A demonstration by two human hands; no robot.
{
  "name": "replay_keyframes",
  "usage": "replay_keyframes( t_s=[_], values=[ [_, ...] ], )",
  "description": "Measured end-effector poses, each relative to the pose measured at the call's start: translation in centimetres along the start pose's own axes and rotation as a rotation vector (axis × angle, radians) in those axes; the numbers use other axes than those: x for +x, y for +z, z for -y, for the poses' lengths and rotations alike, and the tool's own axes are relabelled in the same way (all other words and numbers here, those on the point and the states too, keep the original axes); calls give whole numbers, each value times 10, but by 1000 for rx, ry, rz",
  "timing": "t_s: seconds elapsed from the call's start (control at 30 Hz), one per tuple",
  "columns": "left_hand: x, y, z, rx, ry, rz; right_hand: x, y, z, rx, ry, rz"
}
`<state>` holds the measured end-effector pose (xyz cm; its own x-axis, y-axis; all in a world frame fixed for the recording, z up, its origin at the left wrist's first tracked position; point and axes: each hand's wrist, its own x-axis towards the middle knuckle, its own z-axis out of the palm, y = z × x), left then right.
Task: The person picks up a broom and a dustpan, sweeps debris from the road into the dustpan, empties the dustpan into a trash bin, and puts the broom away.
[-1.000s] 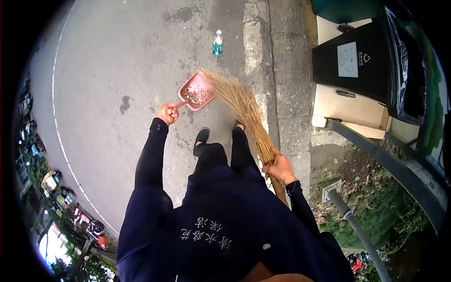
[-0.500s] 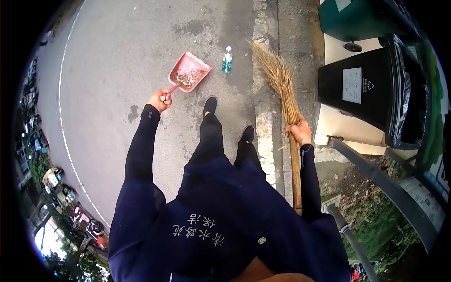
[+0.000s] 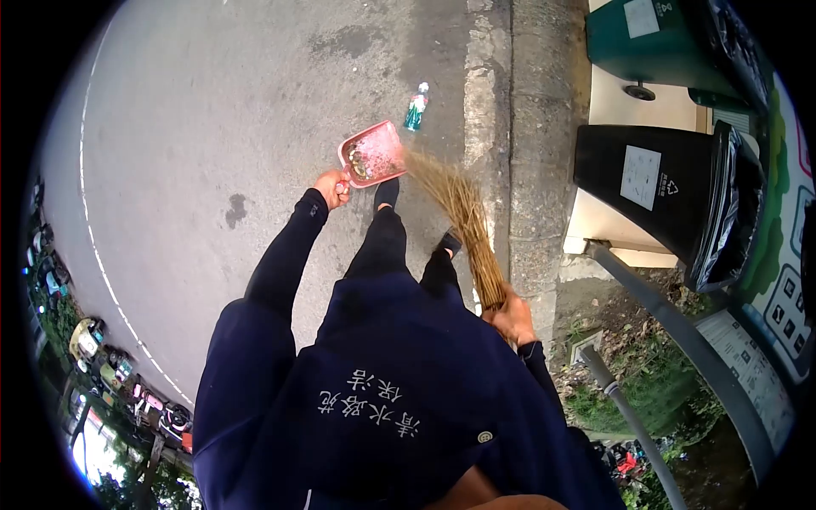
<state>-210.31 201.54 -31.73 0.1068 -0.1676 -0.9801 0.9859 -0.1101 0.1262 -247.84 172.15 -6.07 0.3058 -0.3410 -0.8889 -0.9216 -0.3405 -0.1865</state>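
Observation:
My left hand (image 3: 333, 188) is closed around the handle of a pink dustpan (image 3: 374, 155), which has bits of litter in its pan. My right hand (image 3: 511, 318) grips a straw broom (image 3: 463, 217) where the bristles meet the handle. The broom's blurred bristle tips reach the right edge of the dustpan; whether they touch it I cannot tell. A plastic bottle (image 3: 416, 108) with a green and white label lies on the pavement just beyond the dustpan and broom tips.
At the right stand a black bin (image 3: 633, 170) with a liner and a green wheeled bin (image 3: 654, 47). A grey metal rail (image 3: 671, 314) runs below them. A kerb strip (image 3: 535, 153) borders the road (image 3: 195, 127). Parked vehicles line the far left.
My right hand has drawn the broom down and leftward, its bristles swinging toward the dustpan. My left hand has moved the dustpan right, nearer the bottle.

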Motion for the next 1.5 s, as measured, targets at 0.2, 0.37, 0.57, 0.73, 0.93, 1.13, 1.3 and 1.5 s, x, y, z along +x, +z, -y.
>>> replay_keyframes(
  t_s=[0.2, 0.37, 0.57, 0.73, 0.93, 1.13, 1.3, 1.5],
  values=[
    [-23, -56, 24, -173, -16, 21, -42, 3, 18, -50, -143, 58],
    [-57, -134, 49, -355, 3, 33, 4, -22, 67, -113, -266, 20],
    [-66, -193, 77, -477, -40, -31, 159, -35, 169, -216, -376, -154],
    [-62, -218, 99, -601, -79, -34, 241, 6, 222, -603, -433, -207],
    [-49, -216, 108, -765, -52, -32, 122, 86, 139, -748, -535, 18],
    [-67, -192, 146, -708, 71, -45, 32, 39, 77, -524, -518, 146],
    [-81, -180, 202, -634, 166, -62, 29, 37, -13, -349, -371, 15],
    [-94, -185, 232, -590, 105, 27, 75, 29, -132, 241, -189, -36]
  ],
)
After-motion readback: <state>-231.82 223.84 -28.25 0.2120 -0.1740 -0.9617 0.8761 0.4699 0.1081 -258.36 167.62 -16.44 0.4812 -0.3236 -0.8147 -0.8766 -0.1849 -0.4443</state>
